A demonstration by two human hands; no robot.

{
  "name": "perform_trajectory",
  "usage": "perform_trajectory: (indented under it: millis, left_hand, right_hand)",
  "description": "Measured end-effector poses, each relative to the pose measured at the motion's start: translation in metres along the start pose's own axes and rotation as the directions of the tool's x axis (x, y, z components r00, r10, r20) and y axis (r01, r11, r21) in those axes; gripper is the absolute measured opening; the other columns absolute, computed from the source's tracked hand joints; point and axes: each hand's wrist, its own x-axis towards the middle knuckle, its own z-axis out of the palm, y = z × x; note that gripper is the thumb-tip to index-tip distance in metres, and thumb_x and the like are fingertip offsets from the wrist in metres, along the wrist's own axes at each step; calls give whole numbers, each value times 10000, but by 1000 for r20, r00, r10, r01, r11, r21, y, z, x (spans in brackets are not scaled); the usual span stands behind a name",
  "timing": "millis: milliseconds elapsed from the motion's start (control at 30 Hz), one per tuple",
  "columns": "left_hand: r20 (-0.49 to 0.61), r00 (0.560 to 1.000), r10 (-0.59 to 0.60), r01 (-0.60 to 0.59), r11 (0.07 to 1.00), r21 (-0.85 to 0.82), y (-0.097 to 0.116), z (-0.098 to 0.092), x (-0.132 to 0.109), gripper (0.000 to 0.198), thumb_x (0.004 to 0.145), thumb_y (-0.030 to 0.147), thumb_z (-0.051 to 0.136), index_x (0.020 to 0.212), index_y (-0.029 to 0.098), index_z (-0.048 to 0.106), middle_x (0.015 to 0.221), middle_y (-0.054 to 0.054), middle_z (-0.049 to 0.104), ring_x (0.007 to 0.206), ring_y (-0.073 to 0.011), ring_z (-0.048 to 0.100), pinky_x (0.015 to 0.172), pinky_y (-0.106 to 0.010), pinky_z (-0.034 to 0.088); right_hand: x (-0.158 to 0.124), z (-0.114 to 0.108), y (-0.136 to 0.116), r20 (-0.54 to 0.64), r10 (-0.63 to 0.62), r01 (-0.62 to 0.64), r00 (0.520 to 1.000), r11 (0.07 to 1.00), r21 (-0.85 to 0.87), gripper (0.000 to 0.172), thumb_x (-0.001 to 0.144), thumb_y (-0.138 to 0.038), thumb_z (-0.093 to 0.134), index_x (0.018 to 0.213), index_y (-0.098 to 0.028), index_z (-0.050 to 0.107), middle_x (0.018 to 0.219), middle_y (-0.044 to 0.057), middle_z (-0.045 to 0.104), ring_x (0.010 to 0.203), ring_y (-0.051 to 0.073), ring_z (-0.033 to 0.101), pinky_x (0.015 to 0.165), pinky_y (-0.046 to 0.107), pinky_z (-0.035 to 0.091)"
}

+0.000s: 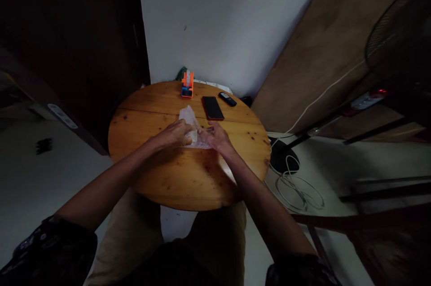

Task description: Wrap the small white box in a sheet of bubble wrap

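Note:
A crinkled, see-through sheet that looks like bubble wrap (pixel 187 115) lies on the round wooden table (pixel 161 173). A small pale item (pixel 193 136) shows among its folds, too blurred to name. My left hand (pixel 177 133) is on the wrap's left side, its fingers bent and closed on the plastic beside the pale item. From the right, my right hand (pixel 218 136) pinches the wrap's other side with curled fingers. Both hands' fingertips are partly hidden in the folds.
An orange and blue tape dispenser (pixel 187 85) stands at the table's far edge. A dark phone with a red edge (pixel 213 108) and a small black keypad phone (pixel 227 99) lie beyond my right hand. A fan (pixel 397 39) and coiled white cable (pixel 296 187) are at right.

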Motion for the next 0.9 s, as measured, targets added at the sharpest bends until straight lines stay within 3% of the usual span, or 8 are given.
perform_trajectory:
  millis: [167,267,400,567,667,733,833,900]
  left_hand:
    - [4,1000,6,-6,1000,17,-1,0,2,61,713,222,588,742,182,623,689,6,459,660,-161,435,604,-269,288]
    - [28,999,-19,19,1000,5,2,-2,2,12,710,193,597,701,188,593,634,23,425,615,-150,410,582,-275,267]
    - [9,999,-49,49,999,-13,3,-2,5,111,667,176,629,621,192,529,602,34,406,583,-136,387,549,-279,229]
    - [52,994,-95,97,995,-28,3,-4,9,176,633,169,625,558,199,468,536,51,362,533,-121,340,529,-288,186]
    - [69,990,-125,126,992,-13,5,-6,10,162,630,181,628,560,199,483,527,52,367,530,-120,338,526,-291,182]
    - [80,987,-142,145,989,-23,6,-6,10,134,626,189,628,570,200,507,517,52,375,531,-122,349,521,-290,183]
    - [78,986,-149,153,987,-46,6,-7,10,134,612,193,622,555,200,500,498,54,366,524,-118,344,512,-288,177]
    - [65,987,-147,151,987,-58,6,-7,10,160,596,191,616,526,198,473,488,57,349,518,-112,328,508,-283,169]
  right_hand:
    - [11,-9,-28,60,46,-35,997,984,-175,632,842,-424,640,1393,-140,519,1108,125,736,1045,297,688,845,368,518]
    - [20,-8,-31,17,45,-40,999,970,-238,475,813,-257,643,1282,-182,625,1077,117,746,1076,295,680,846,351,509]
    - [29,-3,-11,-26,92,-93,995,995,-43,315,743,-98,631,1033,-185,717,897,66,739,877,219,694,715,271,495]
    - [19,-5,6,5,115,-114,993,981,156,239,881,-235,549,1055,-142,684,671,-16,617,541,112,551,496,203,409]
    - [4,-12,6,99,101,-132,990,914,383,290,913,-354,532,1050,-139,669,623,-34,552,516,109,504,465,204,400]
    - [-4,-15,5,165,92,-161,982,867,472,418,849,-367,632,1198,-137,613,673,-33,572,540,116,518,453,206,397]
    - [-7,-11,2,176,107,-176,978,880,441,643,752,-262,717,1347,-135,508,798,-10,620,570,109,535,451,198,388]
    - [-4,-3,1,149,115,-167,982,897,409,590,743,-201,692,1305,-127,531,807,-7,621,566,100,533,466,196,395]
